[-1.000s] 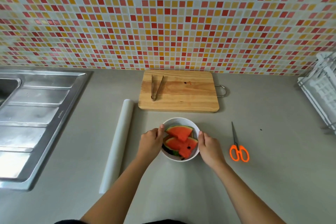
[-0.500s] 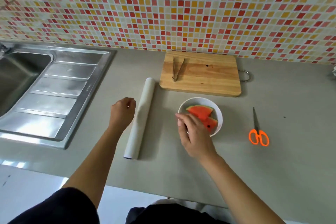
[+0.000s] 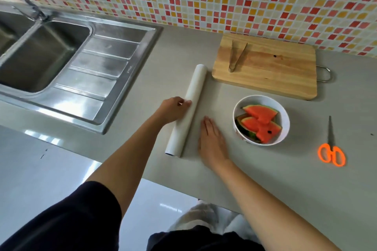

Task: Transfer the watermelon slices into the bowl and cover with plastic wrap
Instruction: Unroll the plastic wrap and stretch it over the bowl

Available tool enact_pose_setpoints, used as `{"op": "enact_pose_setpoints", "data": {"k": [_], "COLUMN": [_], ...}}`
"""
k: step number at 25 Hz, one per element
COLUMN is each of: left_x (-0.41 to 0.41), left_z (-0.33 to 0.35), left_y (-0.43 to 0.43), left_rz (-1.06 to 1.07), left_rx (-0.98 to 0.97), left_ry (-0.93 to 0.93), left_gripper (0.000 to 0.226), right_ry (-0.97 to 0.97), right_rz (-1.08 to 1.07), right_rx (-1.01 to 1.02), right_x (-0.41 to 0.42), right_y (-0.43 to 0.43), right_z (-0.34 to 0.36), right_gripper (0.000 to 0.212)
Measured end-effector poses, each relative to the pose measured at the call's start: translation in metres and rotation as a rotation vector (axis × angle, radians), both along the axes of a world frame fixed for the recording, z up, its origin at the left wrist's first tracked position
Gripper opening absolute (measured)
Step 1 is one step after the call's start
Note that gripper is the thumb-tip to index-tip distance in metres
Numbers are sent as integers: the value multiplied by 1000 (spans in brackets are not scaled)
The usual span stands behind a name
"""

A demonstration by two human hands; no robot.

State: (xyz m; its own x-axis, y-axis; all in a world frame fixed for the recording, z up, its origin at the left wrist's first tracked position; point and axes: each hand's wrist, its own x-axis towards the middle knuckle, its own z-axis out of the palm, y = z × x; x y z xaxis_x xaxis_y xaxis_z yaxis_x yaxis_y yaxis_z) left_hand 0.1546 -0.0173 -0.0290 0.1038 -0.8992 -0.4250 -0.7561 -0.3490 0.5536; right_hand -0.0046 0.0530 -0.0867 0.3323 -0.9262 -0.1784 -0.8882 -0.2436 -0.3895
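Left hand [image 3: 173, 109] is gripping the plastic wrap roll [image 3: 195, 87] at mid-length, fingers curled against it. Right hand [image 3: 212, 140] is lying flat just right of the roll, fingers straight and together. Watermelon slices [image 3: 261, 120] are sitting in the bowl [image 3: 263, 97], further right. Step 1 of 2 is appearing complete; the bowl is awaiting covering.

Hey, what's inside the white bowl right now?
Red watermelon slices with green rind lie in the round white bowl; the bowl's floor beneath them is hidden.
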Motion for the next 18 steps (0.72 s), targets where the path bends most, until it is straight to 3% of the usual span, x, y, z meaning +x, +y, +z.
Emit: {"op": "enact_pose_setpoints", "data": {"k": [3, 5, 12, 14, 18], "left_x": [-1, 0, 22, 27, 31], "left_z": [-4, -7, 2, 7, 21], "left_y": [-9, -12, -1, 1, 6], "left_rz": [-31, 3, 197, 208, 199], "left_rx": [29, 57, 94, 38, -104], "left_ry": [-71, -9, 748, 905, 1098], "left_gripper": [54, 53, 25, 24, 20], "right_ry": [-22, -6, -82, -241, -863], "right_rz": [-53, -63, -28, -66, -434], "right_rx": [-158, -267, -193, -166, 156], "right_x": [-1, -3, -7, -9, -4], "right_y": [8, 9, 9, 5, 5], "right_z": [-8, -9, -14, -9, 22], "right_gripper": [54, 53, 50, 43, 24]}}
